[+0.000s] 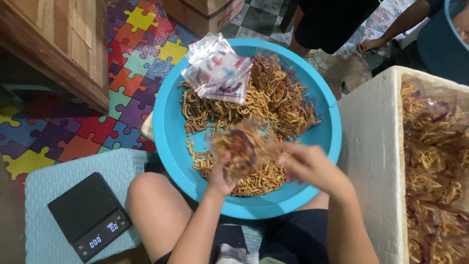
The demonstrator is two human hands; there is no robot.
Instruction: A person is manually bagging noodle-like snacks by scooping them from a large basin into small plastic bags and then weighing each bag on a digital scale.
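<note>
A big blue basin (pixel 168 132) rests on my lap, filled with thin golden-brown fried snack sticks (pixel 278 100). My left hand (pixel 220 177) grips a small clear plastic bag (pixel 242 146) stuffed with the snack sticks, held above the basin. My right hand (pixel 305 164) holds the same bag from the right side, fingers pinched at its edge. A stack of empty clear printed bags (pixel 220 68) lies at the basin's far rim on top of the sticks.
A black digital scale (pixel 89 215) sits on a light blue stool (pixel 44 188) at my left. A white foam box (pixel 371 161) with packed snack bags (pixel 435 171) stands on the right. Another person's legs (pixel 327 24) stand beyond the basin. A wooden cabinet (pixel 58 44) rises at left over puzzle floor mats (pixel 132 54).
</note>
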